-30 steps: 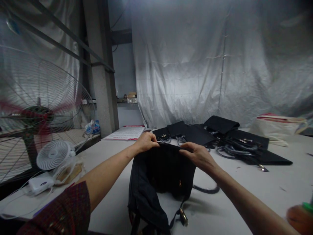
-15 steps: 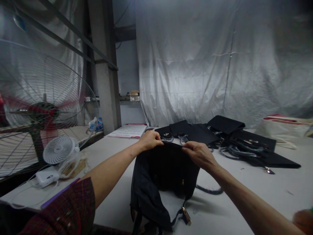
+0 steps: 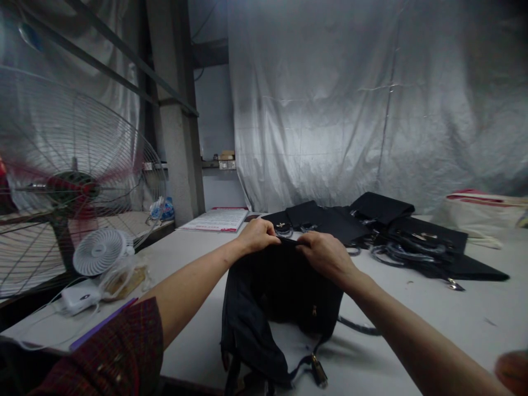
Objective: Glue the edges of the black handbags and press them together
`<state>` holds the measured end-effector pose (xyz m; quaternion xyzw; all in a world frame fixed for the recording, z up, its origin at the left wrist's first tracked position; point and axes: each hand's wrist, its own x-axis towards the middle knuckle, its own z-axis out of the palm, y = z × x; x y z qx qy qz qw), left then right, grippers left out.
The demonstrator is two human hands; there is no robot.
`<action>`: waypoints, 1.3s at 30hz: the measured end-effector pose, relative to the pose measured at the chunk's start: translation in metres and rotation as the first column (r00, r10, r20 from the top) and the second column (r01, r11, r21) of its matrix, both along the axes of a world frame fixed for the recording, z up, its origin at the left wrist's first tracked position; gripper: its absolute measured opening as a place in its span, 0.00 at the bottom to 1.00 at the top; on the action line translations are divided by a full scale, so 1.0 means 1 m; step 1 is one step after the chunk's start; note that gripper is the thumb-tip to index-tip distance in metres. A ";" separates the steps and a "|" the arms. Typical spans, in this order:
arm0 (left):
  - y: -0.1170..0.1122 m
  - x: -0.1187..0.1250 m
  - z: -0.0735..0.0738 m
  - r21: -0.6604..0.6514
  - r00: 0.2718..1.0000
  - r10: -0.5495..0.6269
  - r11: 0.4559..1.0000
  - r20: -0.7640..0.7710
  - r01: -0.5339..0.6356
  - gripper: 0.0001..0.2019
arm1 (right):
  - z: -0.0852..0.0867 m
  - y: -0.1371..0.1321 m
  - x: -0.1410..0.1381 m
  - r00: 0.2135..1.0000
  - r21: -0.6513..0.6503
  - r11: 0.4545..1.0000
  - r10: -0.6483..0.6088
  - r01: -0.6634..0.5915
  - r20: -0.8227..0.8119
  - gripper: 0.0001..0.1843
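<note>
A black bag (image 3: 280, 291) stands on the white table (image 3: 412, 324) right in front of me, its dark lining spilling toward the near edge. My left hand (image 3: 258, 235) pinches the bag's top edge on the left. My right hand (image 3: 324, 254) grips the same edge just to the right, fingers curled over it. The two hands are close together. A strap with a gold clasp (image 3: 319, 373) trails from the bag onto the table.
A pile of black bags and straps (image 3: 388, 234) lies at the back right. A large spinning fan (image 3: 70, 187), a small white fan (image 3: 99, 252) and a white power bank (image 3: 80, 297) stand at left. Papers (image 3: 214, 220) lie at the back. A white bag (image 3: 482, 212) sits far right.
My right hand has slid left along the bag's top edge, closing the gap to my left hand. The bag's clasp hangs slightly lower and the view has shifted a little.
</note>
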<state>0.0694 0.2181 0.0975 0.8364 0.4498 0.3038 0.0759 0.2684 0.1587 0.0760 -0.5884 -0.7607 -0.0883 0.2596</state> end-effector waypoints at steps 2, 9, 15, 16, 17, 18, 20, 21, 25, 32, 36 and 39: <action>0.001 -0.001 0.000 -0.003 1.000 0.003 1.000 -0.001 -0.003 0.09 | 0.000 0.006 0.003 0.999 -0.021 1.000 0.018 -0.018 -0.029 0.11; 0.002 0.000 -0.001 -0.005 1.000 -0.013 1.000 0.008 0.013 0.08 | 0.000 0.016 0.004 0.996 -0.038 0.999 0.034 -0.038 -0.087 0.09; 0.003 0.002 -0.001 0.015 1.000 0.001 1.000 0.007 -0.001 0.07 | -0.002 0.020 0.009 0.980 -0.086 0.994 0.047 -0.065 -0.194 0.07; 0.003 0.002 -0.001 0.015 1.000 0.001 1.000 0.007 -0.001 0.07 | -0.001 0.020 0.010 0.976 -0.100 0.991 0.061 -0.084 -0.209 0.07; 0.004 0.002 -0.001 0.017 1.000 -0.002 1.000 0.005 0.002 0.07 | 0.000 0.021 0.011 0.972 -0.113 0.988 0.077 -0.104 -0.221 0.09; 0.005 0.002 -0.002 0.019 1.000 -0.007 1.000 0.003 0.007 0.07 | 0.002 0.023 0.010 0.969 -0.125 0.984 0.093 -0.124 -0.228 0.11; 0.006 0.001 -0.003 0.020 1.000 -0.019 1.000 -0.003 0.019 0.07 | 0.005 0.025 0.008 0.966 -0.144 0.978 0.117 -0.152 -0.229 0.13; 0.007 0.001 -0.003 0.019 1.000 -0.024 1.000 -0.003 0.024 0.07 | 0.007 0.026 0.006 0.967 -0.150 0.976 0.123 -0.158 -0.222 0.13; 0.009 -0.001 -0.006 0.005 0.999 -0.033 0.999 0.010 0.033 0.07 | 0.011 0.027 -0.004 0.977 -0.121 0.982 0.121 -0.144 -0.178 0.09; -0.001 -0.009 -0.003 0.014 0.994 -0.104 0.995 0.038 0.103 0.24 | 0.009 0.022 -0.007 0.986 -0.064 0.993 0.094 -0.104 -0.141 0.09; -0.006 -0.019 -0.003 -0.016 0.997 -0.079 0.997 -0.019 0.078 0.22 | 0.007 0.024 -0.005 0.985 -0.065 0.992 0.097 -0.107 -0.141 0.09; -0.007 -0.023 -0.006 -0.024 0.999 -0.046 0.999 -0.005 0.046 0.13 | 0.006 0.026 -0.004 0.984 -0.065 0.991 0.105 -0.115 -0.146 0.09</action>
